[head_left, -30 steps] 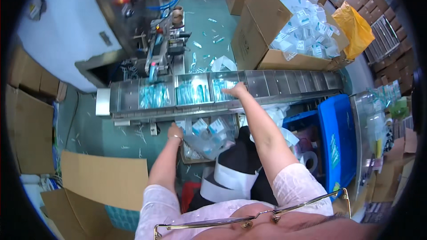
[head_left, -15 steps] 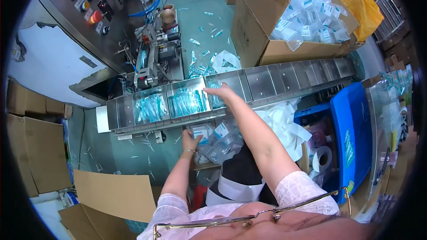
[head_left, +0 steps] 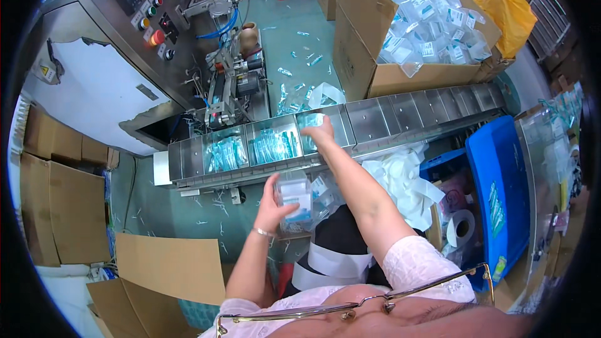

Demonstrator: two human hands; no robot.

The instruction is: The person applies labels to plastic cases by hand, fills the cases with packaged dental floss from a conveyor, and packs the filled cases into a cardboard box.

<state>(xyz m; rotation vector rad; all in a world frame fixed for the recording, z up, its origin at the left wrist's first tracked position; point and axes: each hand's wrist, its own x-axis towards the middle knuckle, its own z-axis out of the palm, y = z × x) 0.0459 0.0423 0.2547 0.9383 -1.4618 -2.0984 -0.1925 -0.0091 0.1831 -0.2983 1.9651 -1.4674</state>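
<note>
1. Clear plastic packets (head_left: 295, 195) with blue-and-white contents, a small stack: grasped in the left hand (head_left: 275, 197), fingers wrapped round the stack's left side, held above the lap just below the conveyor.
2. Steel conveyor (head_left: 388, 116) of tray-like compartments, running left to right across the middle; two compartments at left hold teal-tinted packets (head_left: 272, 145).
3. Right hand (head_left: 320, 133): arm stretched forward, hand resting in the third filled compartment on a packet (head_left: 311, 121) there (whether the fingers are closed on it cannot be told).
4. Grey packaging machine (head_left: 125, 44) with coloured buttons and displays, standing behind the conveyor's left end.
5. Cardboard box (head_left: 375, 56), large, heaped with clear packets, behind the conveyor at right; yellow bag (head_left: 508, 9) beside it.
6. Blue crate (head_left: 494, 194) at right, near a white roll (head_left: 462, 226).
7. Flattened cardboard (head_left: 169, 269) on the floor at lower left.
</note>
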